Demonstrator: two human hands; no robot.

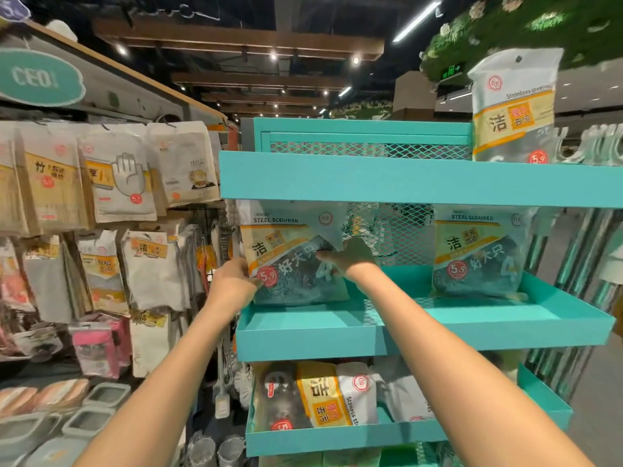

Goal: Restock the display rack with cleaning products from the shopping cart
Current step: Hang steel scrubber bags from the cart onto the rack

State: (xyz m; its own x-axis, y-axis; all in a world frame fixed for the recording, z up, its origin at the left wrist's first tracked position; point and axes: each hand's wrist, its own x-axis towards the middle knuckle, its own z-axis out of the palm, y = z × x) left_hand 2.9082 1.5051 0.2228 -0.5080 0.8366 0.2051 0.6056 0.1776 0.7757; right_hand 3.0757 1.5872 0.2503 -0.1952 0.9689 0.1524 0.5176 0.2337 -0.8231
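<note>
We are part-way through the restock, judging from how the teal display rack (387, 178) stands now. On its middle shelf (438, 326) our left hand (236, 281) pinches the lower left edge of a steel scourer pack (290, 261), fingers curled round the corner by the red price sticker, while our right hand (350, 257) grips the same pack at its right side, thumb across the front and fingers curled behind. The pack stands upright at the left end of that shelf, leaning back toward the mesh panel (387, 230), and we cannot tell whether its bottom edge already rests on the shelf floor or hangs just above it. At the right end of the same shelf a second scourer pack (478, 254) stands upright on its own, well apart from ours, with bare shelf between the two. On the rack's top shelf a taller stainless-steel pack (512, 109) stands at the right end, the rest of that shelf showing only mesh behind its front lip. The rack's bottom shelf (337, 436) holds several packs lying loosely, among them a yellow-labelled pack (327, 396) on its side. The shopping cart is out of view, so we cannot tell how much stock is left in it. Our judgement is that the work is barely half done: the middle and top shelves have room, and the pack in hand needs settling before we let go.
</note>
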